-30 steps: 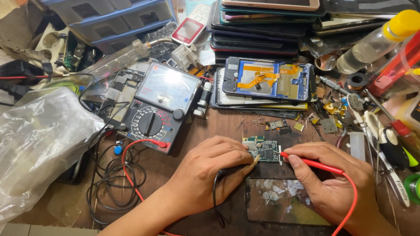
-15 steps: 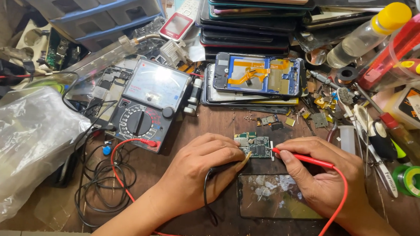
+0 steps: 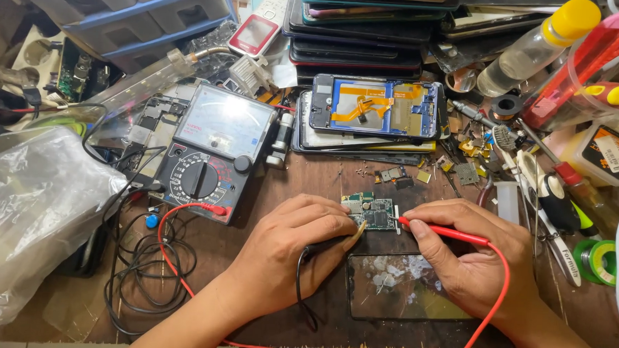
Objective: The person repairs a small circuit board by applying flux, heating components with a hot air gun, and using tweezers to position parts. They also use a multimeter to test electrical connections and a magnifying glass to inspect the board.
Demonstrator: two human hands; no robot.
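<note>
A: Nearest, the left hand [image 3: 289, 246] pinches a black probe [image 3: 331, 243], the right hand [image 3: 469, 261] a red probe [image 3: 446, 233]; both tips touch the small circuit board [image 3: 372, 212].
B: Beyond the board?
A: The analog multimeter [image 3: 213, 152]. A probe could slip, I'd judge, bridging neighbouring contacts.

Both forearms bare, no sleeves; left hand [image 3: 288, 253] and right hand [image 3: 469, 261] ungloved.

Small green circuit board [image 3: 372, 213], flat between probes
</note>
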